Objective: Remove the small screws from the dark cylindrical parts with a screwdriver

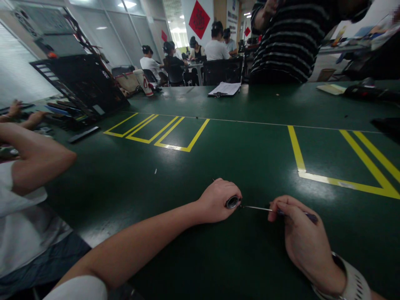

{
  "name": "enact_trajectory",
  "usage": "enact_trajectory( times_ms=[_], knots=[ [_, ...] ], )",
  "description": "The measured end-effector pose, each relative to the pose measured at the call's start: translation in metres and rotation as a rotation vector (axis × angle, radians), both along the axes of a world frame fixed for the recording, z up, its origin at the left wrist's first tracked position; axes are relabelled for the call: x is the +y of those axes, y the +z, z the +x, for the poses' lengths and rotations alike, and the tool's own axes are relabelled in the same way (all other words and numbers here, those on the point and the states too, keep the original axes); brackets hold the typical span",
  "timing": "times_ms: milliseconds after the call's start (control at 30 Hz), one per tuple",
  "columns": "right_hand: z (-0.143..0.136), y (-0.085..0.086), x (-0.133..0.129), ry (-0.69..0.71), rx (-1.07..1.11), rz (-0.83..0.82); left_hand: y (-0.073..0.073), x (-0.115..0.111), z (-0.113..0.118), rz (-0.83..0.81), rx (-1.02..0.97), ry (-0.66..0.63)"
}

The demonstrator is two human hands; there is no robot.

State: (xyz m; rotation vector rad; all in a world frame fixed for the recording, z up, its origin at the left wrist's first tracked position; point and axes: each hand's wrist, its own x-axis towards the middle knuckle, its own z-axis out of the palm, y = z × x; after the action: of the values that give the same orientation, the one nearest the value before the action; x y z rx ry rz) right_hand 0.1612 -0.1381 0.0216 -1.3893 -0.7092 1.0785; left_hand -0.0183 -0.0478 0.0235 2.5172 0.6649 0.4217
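Observation:
My left hand [218, 202] is closed in a fist low over the green table. A small round part with a silvery rim and dark centre [232, 202] shows at its thumb side; the rest is hidden in my fingers. My right hand [300, 229] grips a thin screwdriver [258, 208] by its dark handle. The slim metal shaft points left, and its tip meets or nearly meets a tiny dark bit beside the round part; contact is too small to tell.
The green table [243, 166] carries yellow tape outlines [189, 148]. A clipboard with papers [225, 88] and a paper cup [144, 82] lie beyond. At the left, a person's arm [40, 156] is close by, near an opened dark equipment frame [84, 83]. A person in a striped shirt [286, 41] stands opposite.

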Motion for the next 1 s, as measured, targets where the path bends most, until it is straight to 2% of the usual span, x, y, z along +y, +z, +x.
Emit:
enact_trajectory(
  times_ms=[300,500,1000],
  knots=[
    [-0.0010,-0.0016,0.0008,-0.014,-0.020,-0.001,-0.0001,-0.0005,-0.0005,-0.002,0.007,0.008],
    [-0.0018,-0.0047,0.0011,-0.071,-0.004,0.016,0.0000,-0.0001,-0.0010,0.001,0.031,0.015],
    [0.0007,-0.0083,-0.0016,-0.016,-0.028,0.023,0.0005,-0.0015,-0.0014,0.006,0.020,0.017]
  ],
)
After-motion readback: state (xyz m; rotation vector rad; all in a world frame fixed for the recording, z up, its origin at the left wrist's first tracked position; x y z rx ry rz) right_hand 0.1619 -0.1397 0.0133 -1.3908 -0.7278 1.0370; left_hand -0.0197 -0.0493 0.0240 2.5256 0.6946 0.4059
